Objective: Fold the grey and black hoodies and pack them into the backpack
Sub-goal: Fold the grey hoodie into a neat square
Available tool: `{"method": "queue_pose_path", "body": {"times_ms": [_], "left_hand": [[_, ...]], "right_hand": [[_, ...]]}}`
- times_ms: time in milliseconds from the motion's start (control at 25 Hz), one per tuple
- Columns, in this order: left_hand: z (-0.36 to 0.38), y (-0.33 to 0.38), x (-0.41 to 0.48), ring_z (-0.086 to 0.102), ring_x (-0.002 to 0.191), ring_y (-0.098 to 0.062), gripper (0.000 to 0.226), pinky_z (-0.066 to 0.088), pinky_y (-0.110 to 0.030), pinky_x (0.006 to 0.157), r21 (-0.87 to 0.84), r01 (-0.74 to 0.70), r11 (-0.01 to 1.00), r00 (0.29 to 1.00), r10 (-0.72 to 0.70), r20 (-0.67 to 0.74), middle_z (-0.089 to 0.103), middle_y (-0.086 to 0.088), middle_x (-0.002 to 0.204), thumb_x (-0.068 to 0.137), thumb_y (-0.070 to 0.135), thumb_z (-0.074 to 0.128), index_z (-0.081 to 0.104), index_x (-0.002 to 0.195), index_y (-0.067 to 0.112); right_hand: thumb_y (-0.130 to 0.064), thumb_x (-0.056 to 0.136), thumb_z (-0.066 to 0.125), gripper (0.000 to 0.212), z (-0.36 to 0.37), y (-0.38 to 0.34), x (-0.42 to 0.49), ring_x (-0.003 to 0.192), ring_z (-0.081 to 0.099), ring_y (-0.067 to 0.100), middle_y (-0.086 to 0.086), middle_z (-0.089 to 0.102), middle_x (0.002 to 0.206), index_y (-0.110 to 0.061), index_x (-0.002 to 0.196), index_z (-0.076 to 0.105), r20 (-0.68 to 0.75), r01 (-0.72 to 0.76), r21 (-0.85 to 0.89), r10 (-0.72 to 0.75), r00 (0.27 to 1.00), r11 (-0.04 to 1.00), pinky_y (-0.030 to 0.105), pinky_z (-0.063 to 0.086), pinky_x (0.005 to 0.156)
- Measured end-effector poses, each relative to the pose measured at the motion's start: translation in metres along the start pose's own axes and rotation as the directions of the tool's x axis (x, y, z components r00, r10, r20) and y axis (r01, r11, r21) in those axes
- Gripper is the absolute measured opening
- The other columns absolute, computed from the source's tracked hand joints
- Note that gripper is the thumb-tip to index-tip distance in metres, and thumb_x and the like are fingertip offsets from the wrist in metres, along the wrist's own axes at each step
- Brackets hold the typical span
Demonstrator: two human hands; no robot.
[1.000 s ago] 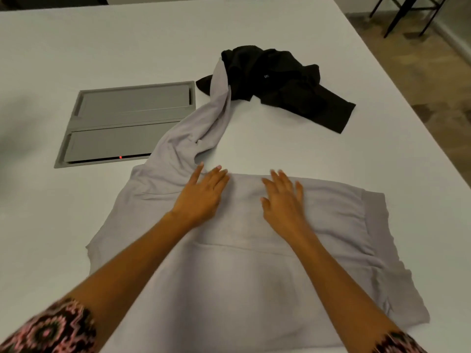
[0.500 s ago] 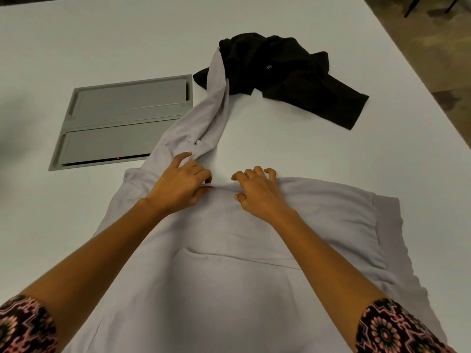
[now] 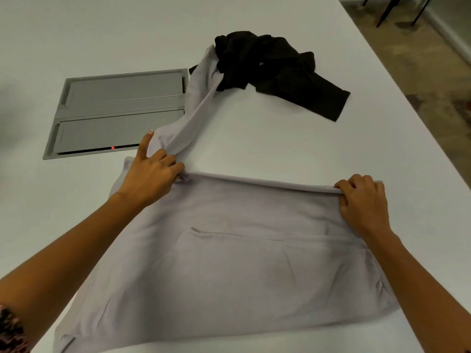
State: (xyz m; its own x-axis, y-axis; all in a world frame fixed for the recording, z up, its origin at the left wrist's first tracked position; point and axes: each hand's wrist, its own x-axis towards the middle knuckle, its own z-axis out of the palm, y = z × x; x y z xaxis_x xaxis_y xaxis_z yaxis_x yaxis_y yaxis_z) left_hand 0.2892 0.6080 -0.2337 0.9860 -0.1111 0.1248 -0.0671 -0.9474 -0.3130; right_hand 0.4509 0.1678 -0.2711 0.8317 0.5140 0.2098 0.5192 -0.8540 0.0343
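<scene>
The grey hoodie (image 3: 229,263) is laid flat along the near edge of the bench (image 3: 305,138), pocket side up; its far edge is gripped at both ends. The left hand (image 3: 153,179) is curled round the cloth where the hoodie sleeve (image 3: 196,110) leaves the body, index finger straight; the right hand (image 3: 362,205) is closed over the rolled far edge, cloth pinched between fingers and thumb.

The hoodie sleeve is stretched away toward the far edge; its end is met by the black hoodie (image 3: 275,72), crumpled in a heap toward the far right; whether it is caught under that heap cannot be told. A grey metal hatch (image 3: 119,110) is set into the bench at the left, just beside the sleeve. No backpack is seen.

A fold of the body looks to be in hand. It would be done best with both grips drawn level and the edge held taut between them, so that no crease is trapped. The sleeve should be pulled clear and laid across the body first, lest the black hoodie be dragged along.
</scene>
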Motion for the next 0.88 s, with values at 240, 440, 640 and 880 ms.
{"method": "queue_pose_path", "body": {"times_ms": [240, 440, 640, 880], "left_hand": [[-0.022, 0.020, -0.042, 0.067, 0.077, -0.035, 0.010, 0.004, -0.064, 0.117, 0.067, 0.022, 0.998, 1.000, -0.023, 0.018, 0.067, -0.009, 0.068, 0.076, 0.012, 0.080, 0.076, 0.084, 0.015], [-0.034, 0.056, -0.106, 0.063, 0.049, -0.028, 0.012, 0.003, -0.058, 0.120, -0.014, -0.060, 0.998, 0.994, 0.061, 0.089, 0.061, -0.007, 0.053, 0.066, 0.008, 0.081, 0.070, 0.067, 0.013], [-0.031, 0.079, -0.140, 0.062, 0.046, -0.024, 0.019, -0.008, -0.049, 0.122, -0.070, -0.078, 0.995, 0.984, 0.088, 0.156, 0.061, -0.003, 0.052, 0.067, 0.016, 0.084, 0.072, 0.081, 0.012], [-0.044, 0.087, -0.152, 0.064, 0.049, -0.029, 0.052, -0.008, -0.048, 0.120, -0.084, -0.041, 0.996, 0.985, 0.054, 0.164, 0.060, -0.005, 0.048, 0.054, 0.010, 0.088, 0.076, 0.104, 0.008]], "right_hand": [[-0.007, 0.082, 0.053, 0.022, -0.024, 0.010, -0.046, 0.083, 0.049, 0.035, 0.017, 0.060, 0.089, -0.004, 0.095, 0.070, -0.204, -0.072, -0.038, 0.063, 0.977, 0.997, 0.043, 0.032, 0.073], [-0.010, 0.084, 0.049, 0.025, -0.034, 0.017, -0.110, 0.088, 0.050, 0.040, 0.020, 0.059, 0.093, -0.001, 0.092, 0.071, -0.202, -0.085, -0.016, 0.080, 0.976, 0.996, 0.047, 0.037, 0.072], [-0.015, 0.086, 0.038, 0.033, -0.036, 0.013, -0.135, 0.085, 0.052, 0.040, 0.022, 0.058, 0.098, 0.002, 0.091, 0.066, -0.138, -0.144, 0.043, 0.149, 0.979, 0.989, 0.046, 0.046, 0.067], [-0.014, 0.086, 0.039, 0.029, -0.060, 0.008, -0.158, 0.081, 0.046, 0.038, 0.024, 0.055, 0.093, 0.005, 0.086, 0.061, -0.228, -0.157, 0.067, 0.168, 0.959, 0.985, 0.045, 0.041, 0.065]]}}
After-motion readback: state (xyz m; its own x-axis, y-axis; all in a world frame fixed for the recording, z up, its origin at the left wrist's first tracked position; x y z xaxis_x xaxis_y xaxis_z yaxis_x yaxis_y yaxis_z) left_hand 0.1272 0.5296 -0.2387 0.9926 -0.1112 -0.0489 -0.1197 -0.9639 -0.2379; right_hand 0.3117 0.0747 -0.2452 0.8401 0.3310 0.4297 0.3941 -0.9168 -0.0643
